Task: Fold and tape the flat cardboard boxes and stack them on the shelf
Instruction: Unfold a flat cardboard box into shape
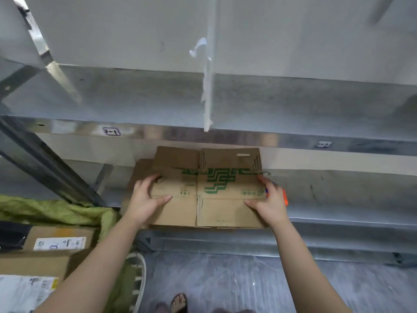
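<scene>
We are reaching both arms forward. Left hand [144, 199] gripping flat box [216, 199] at left edge, thumb lying on top, fingers curling over far side. Right hand [268, 204] pinching right edge likewise; orange tool [285, 196] showing behind its fingers, hold on it unclear. Box lying over front of lower shelf [338, 195]. One box in hands, one more cardboard sheet [141, 169] lying beneath at left.

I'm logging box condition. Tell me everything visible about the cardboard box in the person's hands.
The cardboard box is brown corrugated board with green print, folded flat, its flaps unfolded. It lies level over the front edge of the metal shelf. The left hand grips its left edge, the right hand its right edge.
</scene>
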Demonstrator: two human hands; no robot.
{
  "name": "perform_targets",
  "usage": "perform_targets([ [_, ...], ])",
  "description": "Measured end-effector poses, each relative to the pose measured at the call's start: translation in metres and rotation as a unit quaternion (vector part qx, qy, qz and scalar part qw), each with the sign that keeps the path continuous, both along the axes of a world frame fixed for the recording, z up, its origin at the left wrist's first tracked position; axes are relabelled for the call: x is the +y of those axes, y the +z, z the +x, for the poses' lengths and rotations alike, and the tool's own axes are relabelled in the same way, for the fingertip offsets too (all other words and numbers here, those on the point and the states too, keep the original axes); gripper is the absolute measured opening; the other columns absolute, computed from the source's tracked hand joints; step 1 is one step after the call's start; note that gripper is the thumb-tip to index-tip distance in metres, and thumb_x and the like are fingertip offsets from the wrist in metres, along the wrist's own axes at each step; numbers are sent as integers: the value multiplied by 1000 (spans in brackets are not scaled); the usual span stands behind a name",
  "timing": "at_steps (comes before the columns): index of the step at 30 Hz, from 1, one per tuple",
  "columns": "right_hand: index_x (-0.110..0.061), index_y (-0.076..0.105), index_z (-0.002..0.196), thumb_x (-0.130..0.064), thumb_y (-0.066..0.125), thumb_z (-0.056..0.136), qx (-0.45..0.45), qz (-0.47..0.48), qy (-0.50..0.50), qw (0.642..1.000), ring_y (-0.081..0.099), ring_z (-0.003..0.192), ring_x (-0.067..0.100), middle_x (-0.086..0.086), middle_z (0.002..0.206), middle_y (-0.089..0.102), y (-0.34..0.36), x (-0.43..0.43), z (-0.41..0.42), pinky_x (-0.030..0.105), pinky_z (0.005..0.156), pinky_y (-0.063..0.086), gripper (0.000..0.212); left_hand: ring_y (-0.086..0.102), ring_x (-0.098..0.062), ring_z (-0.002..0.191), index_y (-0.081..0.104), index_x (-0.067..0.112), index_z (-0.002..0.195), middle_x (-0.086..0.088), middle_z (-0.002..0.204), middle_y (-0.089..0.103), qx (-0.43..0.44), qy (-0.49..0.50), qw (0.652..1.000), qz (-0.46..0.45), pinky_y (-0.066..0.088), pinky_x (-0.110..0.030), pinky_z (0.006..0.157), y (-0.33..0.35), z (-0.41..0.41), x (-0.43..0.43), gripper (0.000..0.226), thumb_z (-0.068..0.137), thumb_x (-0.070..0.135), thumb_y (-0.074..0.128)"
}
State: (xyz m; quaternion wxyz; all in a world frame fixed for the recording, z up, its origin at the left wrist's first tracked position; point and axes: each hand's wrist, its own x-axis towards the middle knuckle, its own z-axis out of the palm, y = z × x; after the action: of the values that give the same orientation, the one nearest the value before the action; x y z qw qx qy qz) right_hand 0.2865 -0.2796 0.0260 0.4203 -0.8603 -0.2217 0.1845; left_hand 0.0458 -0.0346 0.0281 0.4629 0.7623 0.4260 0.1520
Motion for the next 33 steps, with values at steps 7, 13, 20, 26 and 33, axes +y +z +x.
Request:
perform_targets([
  [7, -31, 46, 140, -15, 88, 66, -12, 6, 0, 1000, 43, 111, 11, -1, 118, 39, -12, -111, 77, 19, 101, 28, 87, 36, -9, 124, 43, 35, 139, 8, 133, 35, -37, -8, 999, -17, 27, -34, 111, -10, 72, -112, 76, 75, 24, 82],
  [13, -32, 45, 141, -15, 88, 66, -5, 11, 17, 1000, 41, 108, 4, -6, 120, 36, -19, -212, 135, 17, 99, 27, 88, 37, -7, 122, 40, 41, 140, 11, 132, 36, -39, 7, 999, -31, 27, -33, 111, -23, 128, -211, 81, 73, 24, 84],
  [20, -32, 38, 145, -10, 86, 68, 12, 13, -35, 999, 41, 109, 4, -6, 126, 36, -20, -286, 184, 20, 97, 31, 93, 35, -15, 136, 25, 38, 148, 5, 147, 34, -38, -16, 998, -44, 28, -42, 115, -26, 199, -272, 102, 69, 16, 87],
  [26, -25, 21, 153, -10, 85, 70, -26, -6, -71, 997, 43, 125, 18, 5, 141, 36, -16, -303, 223, 29, 102, 35, 106, 45, -12, 127, 4, 37, 152, 5, 141, 45, -69, -40, 992, -94, 36, -41, 111, -26, 258, -285, 125, 65, 1, 86],
  [33, -24, 30, 149, -8, 82, 72, -30, 10, -129, 991, 43, 127, 22, 6, 141, 35, -10, -325, 270, 30, 104, 33, 94, 47, -17, 126, 27, 31, 144, 6, 133, 49, -76, -60, 990, -101, 39, -36, 106, -22, 310, -297, 86, 78, 9, 78],
])
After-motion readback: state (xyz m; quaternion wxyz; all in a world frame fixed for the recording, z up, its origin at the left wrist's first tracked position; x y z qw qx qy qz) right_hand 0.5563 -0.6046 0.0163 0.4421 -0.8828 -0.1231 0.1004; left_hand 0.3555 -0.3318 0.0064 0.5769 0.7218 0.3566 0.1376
